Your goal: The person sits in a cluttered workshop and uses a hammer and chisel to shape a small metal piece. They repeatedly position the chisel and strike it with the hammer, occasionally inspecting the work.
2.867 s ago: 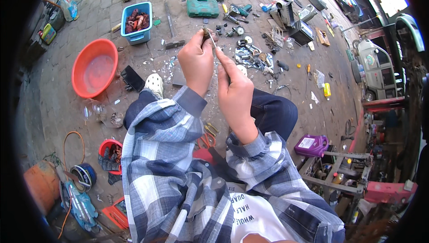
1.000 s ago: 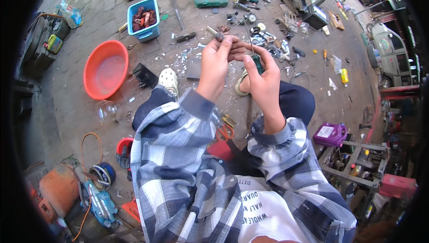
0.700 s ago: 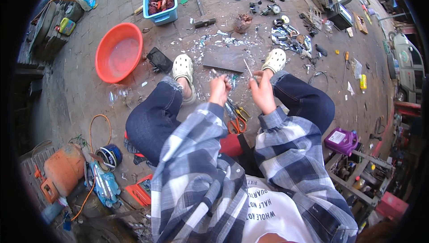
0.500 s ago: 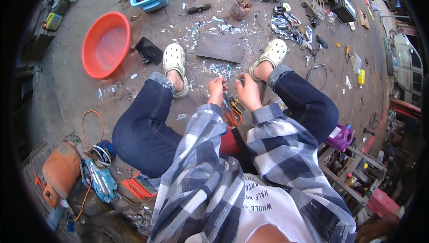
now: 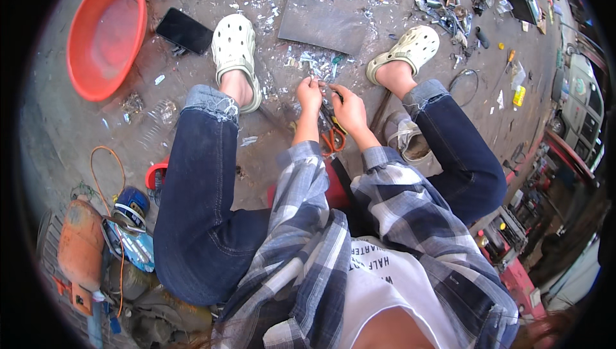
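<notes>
Between my knees, my left hand (image 5: pixel 310 95) is closed, thumb and fingers pinched together on something too small to name. Close beside it, my right hand (image 5: pixel 348 109) has its fingers curled round a thin dark object whose kind I cannot make out; its tip points toward the left fingertips. Beneath my hands lie pliers with orange handles (image 5: pixel 333 141), partly covered by my right wrist. Just beyond are silvery scraps (image 5: pixel 319 61) scattered on the ground and a flat dark metal plate (image 5: pixel 326 23).
A red basin (image 5: pixel 106 37) and a black phone (image 5: pixel 184 30) lie at the left. Metal parts (image 5: pixel 443 5) are heaped at the far right. A greyish pot (image 5: pixel 405 136) stands by my right leg. An orange tank (image 5: pixel 81 243) and blue-wrapped packages (image 5: pixel 136 245) lie lower left.
The view has tilted down, so the basin, phone and plate sit higher. My hands have come closer together, and the greyish pot by my right leg now shows more fully.
</notes>
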Demonstrator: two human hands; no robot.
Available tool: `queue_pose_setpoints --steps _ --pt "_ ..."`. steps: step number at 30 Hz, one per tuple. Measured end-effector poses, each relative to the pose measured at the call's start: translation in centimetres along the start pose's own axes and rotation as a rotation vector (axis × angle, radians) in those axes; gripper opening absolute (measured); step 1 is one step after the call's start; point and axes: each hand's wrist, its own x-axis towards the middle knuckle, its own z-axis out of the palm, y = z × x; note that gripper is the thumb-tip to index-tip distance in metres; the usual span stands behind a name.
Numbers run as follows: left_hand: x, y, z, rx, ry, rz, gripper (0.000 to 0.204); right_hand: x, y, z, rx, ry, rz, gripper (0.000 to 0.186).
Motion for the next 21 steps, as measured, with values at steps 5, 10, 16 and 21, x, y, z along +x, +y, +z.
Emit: queue_pose_setpoints --steps 5,10,16,21 --pt "0.4 -0.6 0.0 0.087 0.041 0.068 0.016 -0.2 -0.4 0.7 0.016 0.001 0.011 0.027" --pt "0.0 -0.4 0.7 0.017 0.05 0.059 0.015 0.4 -0.6 0.9 0.025 0.006 0.04 0.026" --pt "-1.5 1.4 1.0 0.254 0.173 0.175 0.016 0.6 -1.0 1.0 0.067 0.015 0.046 0.028" --pt "-2.9 2.9 3.5 0.236 0.458 0.439 0.018 0.1 -3.1 -0.9 0.171 0.129 -0.059 0.028"
